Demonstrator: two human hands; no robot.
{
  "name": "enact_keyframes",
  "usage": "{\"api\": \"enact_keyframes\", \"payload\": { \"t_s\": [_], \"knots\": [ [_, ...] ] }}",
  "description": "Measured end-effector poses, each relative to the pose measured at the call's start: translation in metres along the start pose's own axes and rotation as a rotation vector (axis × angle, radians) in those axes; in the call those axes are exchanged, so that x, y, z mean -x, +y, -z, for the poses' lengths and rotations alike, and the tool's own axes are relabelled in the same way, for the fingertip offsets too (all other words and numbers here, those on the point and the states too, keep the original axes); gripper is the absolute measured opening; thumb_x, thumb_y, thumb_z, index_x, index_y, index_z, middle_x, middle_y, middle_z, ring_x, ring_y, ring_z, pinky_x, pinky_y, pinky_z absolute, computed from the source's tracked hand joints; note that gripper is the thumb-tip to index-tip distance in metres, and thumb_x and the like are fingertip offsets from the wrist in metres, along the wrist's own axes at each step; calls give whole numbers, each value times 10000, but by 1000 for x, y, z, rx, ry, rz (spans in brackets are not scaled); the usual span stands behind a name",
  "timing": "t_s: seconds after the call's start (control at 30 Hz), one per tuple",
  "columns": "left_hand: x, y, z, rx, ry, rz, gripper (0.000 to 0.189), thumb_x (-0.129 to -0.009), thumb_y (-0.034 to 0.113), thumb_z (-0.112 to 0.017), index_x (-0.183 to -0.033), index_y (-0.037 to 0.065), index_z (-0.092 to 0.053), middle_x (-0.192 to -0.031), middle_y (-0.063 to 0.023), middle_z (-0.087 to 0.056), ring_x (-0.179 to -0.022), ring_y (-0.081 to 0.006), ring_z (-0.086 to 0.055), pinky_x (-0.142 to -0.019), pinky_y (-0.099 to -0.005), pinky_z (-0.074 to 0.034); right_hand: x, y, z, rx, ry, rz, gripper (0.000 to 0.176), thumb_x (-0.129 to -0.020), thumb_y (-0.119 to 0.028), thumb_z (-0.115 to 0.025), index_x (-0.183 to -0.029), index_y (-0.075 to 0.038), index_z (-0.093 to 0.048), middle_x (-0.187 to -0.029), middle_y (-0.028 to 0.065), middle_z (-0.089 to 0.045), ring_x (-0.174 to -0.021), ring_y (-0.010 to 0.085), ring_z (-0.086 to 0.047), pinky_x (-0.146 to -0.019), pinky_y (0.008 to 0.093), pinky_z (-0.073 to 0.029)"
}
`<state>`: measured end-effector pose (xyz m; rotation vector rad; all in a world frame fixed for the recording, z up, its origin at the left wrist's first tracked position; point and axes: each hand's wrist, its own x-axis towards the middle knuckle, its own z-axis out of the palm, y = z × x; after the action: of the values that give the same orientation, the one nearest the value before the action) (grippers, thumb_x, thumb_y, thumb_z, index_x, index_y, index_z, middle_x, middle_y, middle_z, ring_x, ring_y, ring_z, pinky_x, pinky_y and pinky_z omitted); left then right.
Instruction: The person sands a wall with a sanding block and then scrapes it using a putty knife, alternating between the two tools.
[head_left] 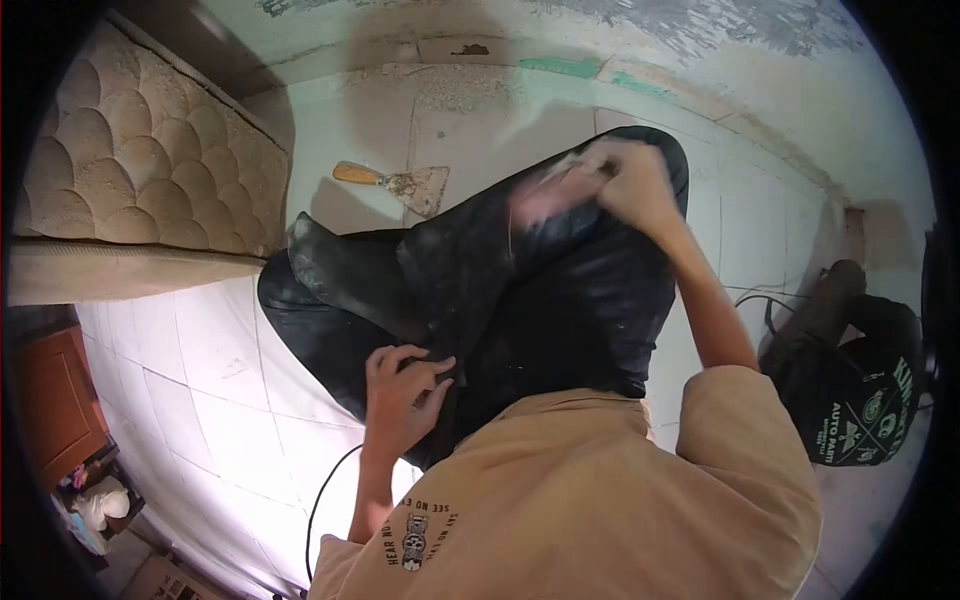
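Note:
My right hand [632, 180] is over my raised knee, fingers curled round a blurred pinkish and whitish object [555, 195] that I cannot identify. Motion smears this object, which lies over the dark trouser leg. My left hand [405, 385] rests on the dark trousers [560, 310] near my lap, its fingers bent and apart, with nothing seen in them. Beyond my crossed legs, a scraper [415, 187] with a wooden handle and a dirty, wide blade lies flat on the tiled floor.
A quilted mattress [150, 150] stands at the upper left. At the right, another person in a black printed shirt [860, 400] is close by. Dusty debris [465, 90] lies along the wall. A wooden cabinet [65, 405] is at the left, and a black cable [325, 485] runs beside me.

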<state>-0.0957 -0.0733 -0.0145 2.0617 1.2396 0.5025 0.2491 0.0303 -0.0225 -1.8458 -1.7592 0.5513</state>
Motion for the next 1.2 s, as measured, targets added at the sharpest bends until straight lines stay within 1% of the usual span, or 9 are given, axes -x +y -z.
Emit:
{"api": "enact_keyframes", "payload": {
  "t_s": [0.1,0.27,0.43,0.53,0.63,0.8,0.9,1.03,1.2],
  "knots": [
    [-5,-16,12,-42,83,-4,171,-654,69,-729,-636,76,-559,-801,10,-665,-969,-222,-522,-833,-375,-374,10,9,37,136,542,-320,243,-733,-273,-718,-763,-39,-659,-679,116,-645,-622,202,-622,-595,305,-464],
    [-63,-9,15,-169,396,275,137,-718,199,-699,-699,90,-618,-833,11,-649,-937,-223,-532,-882,-385,-343,40,-19,6,4,649,-286,155,-761,-201,-689,-746,-53,-644,-713,93,-635,-615,212,-607,-590,315,-459],
    [-117,-34,-42,-880,277,28,308,-776,353,-633,-713,52,-653,-793,-39,-636,-908,-227,-557,-920,-529,-303,94,-79,-72,196,88,401,67,-708,-117,-658,-741,-89,-607,-727,78,-593,-667,263,-590,-582,343,-479],
    [-139,-66,-45,-740,336,103,302,-763,363,-643,-692,70,-664,-796,-65,-634,-876,-246,-577,-919,-561,-295,74,-76,-38,-324,188,-23,95,-723,-123,-696,-747,-61,-629,-703,79,-614,-599,197,-599,-555,276,-473],
    [-171,-77,-7,-613,544,190,272,-761,355,-644,-693,93,-671,-790,-68,-634,-837,-254,-589,-917,-553,-301,53,-56,-8,-61,471,-159,73,-738,-94,-669,-734,-52,-609,-718,95,-613,-621,225,-606,-559,307,-469],
    [-189,-92,-13,-691,528,189,275,-764,377,-645,-721,107,-677,-783,-69,-636,-830,-254,-593,-915,-541,-306,74,-77,-73,329,-33,246,91,-713,-109,-626,-785,-97,-572,-708,68,-569,-643,264,-589,-554,367,-484],
    [-196,-108,-13,-680,501,220,304,-763,394,-647,-717,95,-676,-770,-75,-636,-818,-258,-598,-913,-535,-310,63,-92,-69,-418,-62,179,85,-740,-133,-647,-755,-74,-588,-679,86,-579,-614,266,-598,-523,357,-463],
    [-197,-101,-11,-710,460,208,332,-763,404,-645,-716,76,-667,-741,-83,-637,-800,-267,-601,-907,-538,-314,16,-52,-53,115,451,13,66,-739,-114,-645,-732,-65,-601,-699,109,-592,-639,296,-599,-543,361,-465],
    [-196,-105,-14,-702,445,271,375,-796,458,-593,-828,99,-694,-763,-109,-641,-853,-275,-603,-909,-537,-306,51,-95,-78,-264,-183,422,68,-728,-128,-652,-763,-73,-635,-682,99,-610,-639,259,-631,-527,358,-470]
  ]
}}
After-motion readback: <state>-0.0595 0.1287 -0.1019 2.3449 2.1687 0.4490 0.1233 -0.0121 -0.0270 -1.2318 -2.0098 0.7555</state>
